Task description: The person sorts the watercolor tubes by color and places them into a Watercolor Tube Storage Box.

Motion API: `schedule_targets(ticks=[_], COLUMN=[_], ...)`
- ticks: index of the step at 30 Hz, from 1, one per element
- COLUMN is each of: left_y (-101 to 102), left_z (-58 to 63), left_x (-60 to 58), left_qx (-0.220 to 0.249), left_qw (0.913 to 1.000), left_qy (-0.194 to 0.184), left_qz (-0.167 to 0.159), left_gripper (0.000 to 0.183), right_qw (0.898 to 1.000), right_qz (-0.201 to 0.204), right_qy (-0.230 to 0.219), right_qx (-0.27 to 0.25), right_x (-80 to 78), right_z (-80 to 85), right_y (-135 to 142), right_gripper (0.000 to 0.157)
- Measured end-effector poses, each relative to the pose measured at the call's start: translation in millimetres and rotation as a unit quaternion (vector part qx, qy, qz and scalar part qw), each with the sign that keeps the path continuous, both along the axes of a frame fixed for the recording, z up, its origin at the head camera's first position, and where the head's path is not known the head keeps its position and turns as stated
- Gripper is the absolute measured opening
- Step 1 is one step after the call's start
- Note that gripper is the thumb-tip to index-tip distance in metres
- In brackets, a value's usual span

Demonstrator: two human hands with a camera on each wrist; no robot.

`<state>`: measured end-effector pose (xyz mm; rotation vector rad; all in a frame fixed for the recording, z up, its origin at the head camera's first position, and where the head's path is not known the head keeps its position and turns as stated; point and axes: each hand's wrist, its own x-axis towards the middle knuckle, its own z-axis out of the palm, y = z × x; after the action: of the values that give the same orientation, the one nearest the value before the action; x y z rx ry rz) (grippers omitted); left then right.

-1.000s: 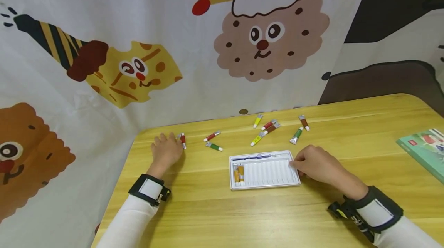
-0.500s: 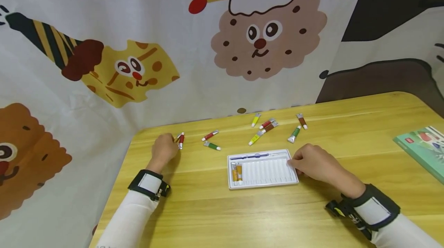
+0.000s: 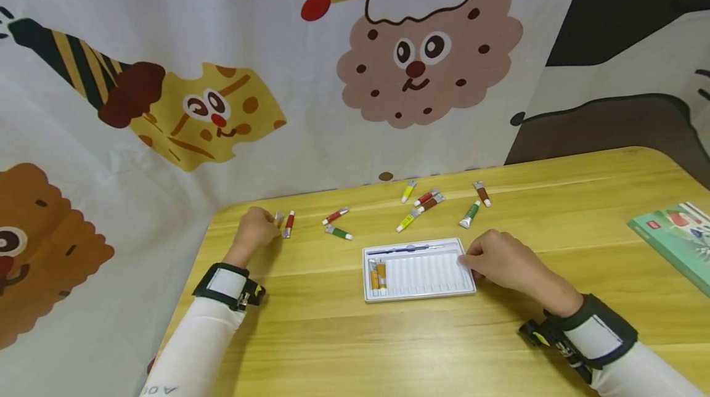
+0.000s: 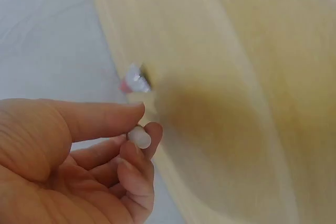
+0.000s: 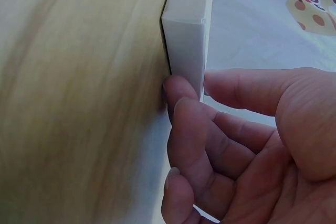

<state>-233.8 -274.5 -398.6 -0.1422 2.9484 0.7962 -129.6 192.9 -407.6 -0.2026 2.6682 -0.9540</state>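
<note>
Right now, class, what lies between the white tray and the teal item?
The right hand, pinching the tray, then bare tabletop to the teal item, as the head view shows.

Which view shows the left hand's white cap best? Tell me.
Left wrist view: the white cap faces the camera, held in the left hand. The head view doesn't clearly show it; the right wrist view lacks it.

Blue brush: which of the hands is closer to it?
The right hand. It grips the right end of the tray, where the brush lies; the left hand is farther off, left of the tray, pinching a tube.
</note>
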Motion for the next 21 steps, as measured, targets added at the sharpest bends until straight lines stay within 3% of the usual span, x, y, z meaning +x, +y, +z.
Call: schedule_targets(ticks=[6,13,21], left_y=[-1.4,15.3,37.0], left_z=[13.3,27.8,32.8], left_x=[8.7,23.8,38.4], left_qx=[0.018,0.046,0.074], left_qw=[0.9993,0.9976,0.9937], left_qy=[0.03,0.052,0.081], left_qz=[0.013,0.004,-0.022], left_gripper=[0.008,0.024,0.025], right_qw=[1.0,1.0,1.0], right_qz=[0.003,0.001,0.001], right_qy=[0.0,0.0,-0.004], right_qx=[0.003,0.004,-0.001], right_x=[-0.4,0.2,0.8], right_z=[0.5,0.5,2.5], right_y=[-1.3,-0.9,-1.1], right_gripper=[0.021,0.021,0.019])
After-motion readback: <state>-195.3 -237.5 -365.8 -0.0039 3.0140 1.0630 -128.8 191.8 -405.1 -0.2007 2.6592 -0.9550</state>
